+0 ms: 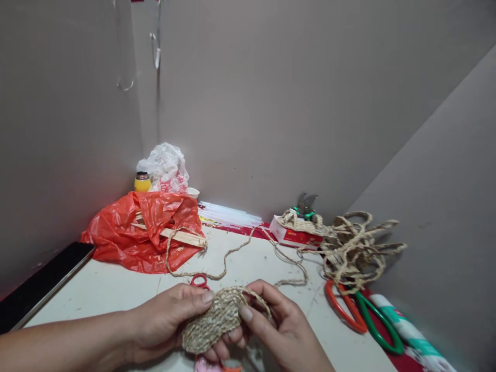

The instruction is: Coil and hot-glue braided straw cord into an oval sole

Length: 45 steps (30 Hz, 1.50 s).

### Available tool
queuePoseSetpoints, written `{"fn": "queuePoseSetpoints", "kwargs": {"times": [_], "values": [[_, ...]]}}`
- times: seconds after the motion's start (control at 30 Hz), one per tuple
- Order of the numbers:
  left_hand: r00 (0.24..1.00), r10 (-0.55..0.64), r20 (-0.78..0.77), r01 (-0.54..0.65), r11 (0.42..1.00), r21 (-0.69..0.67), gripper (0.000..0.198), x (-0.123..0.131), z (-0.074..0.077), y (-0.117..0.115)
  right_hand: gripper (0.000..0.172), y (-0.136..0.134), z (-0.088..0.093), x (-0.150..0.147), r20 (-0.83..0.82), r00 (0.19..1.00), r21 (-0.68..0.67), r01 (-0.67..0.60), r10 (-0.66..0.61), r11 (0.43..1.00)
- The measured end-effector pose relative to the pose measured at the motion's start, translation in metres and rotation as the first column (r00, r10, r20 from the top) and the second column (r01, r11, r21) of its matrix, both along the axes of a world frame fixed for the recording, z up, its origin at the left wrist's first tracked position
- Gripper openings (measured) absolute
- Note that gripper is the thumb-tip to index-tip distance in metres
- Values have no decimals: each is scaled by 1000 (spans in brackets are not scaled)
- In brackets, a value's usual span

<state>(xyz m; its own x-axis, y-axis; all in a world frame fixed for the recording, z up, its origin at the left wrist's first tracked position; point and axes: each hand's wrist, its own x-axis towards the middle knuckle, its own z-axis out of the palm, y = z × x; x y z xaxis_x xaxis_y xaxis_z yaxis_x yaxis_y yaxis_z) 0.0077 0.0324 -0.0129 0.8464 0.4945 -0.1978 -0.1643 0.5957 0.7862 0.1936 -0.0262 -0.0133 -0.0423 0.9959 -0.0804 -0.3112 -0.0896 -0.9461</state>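
A small oval piece of coiled straw braid point(217, 321) is held between both hands above the front of the table. My left hand point(172, 318) grips its left side, thumb on top and fingers underneath. My right hand point(277, 325) pinches the right edge, where a loop of the braided cord bends round by the fingers. A long tail of straw cord point(227, 261) winds across the table behind the hands. Just behind the piece, red scissor handles point(199, 280) show in part. Something pink point(207, 365) lies below it, mostly hidden.
At left are a red plastic bag point(124, 237) with wooden sticks point(184, 237) and a dark phone point(46, 284). A yellow jar point(142, 182) stands behind. To the right lie a tangled cord bundle point(356, 253), large red-and-green-handled scissors point(377, 323), a red box point(296, 237) and green pliers point(305, 211).
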Motion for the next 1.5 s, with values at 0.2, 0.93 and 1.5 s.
{"fn": "queuePoseSetpoints", "kwargs": {"times": [0.2,0.93,1.5], "values": [[1000,-7,-1,7,1000,-6,52,1,0,-1,31,-1,-2,0,-43,999,1,-15,15,1000],[998,-61,33,61,998,-22,50,-1,0,1,36,-3,7,0,-8,1000,-10,22,-22,1000],[1000,2,-30,-4,998,-56,46,-1,-1,1,36,-5,13,1,226,964,127,116,-142,985]]}}
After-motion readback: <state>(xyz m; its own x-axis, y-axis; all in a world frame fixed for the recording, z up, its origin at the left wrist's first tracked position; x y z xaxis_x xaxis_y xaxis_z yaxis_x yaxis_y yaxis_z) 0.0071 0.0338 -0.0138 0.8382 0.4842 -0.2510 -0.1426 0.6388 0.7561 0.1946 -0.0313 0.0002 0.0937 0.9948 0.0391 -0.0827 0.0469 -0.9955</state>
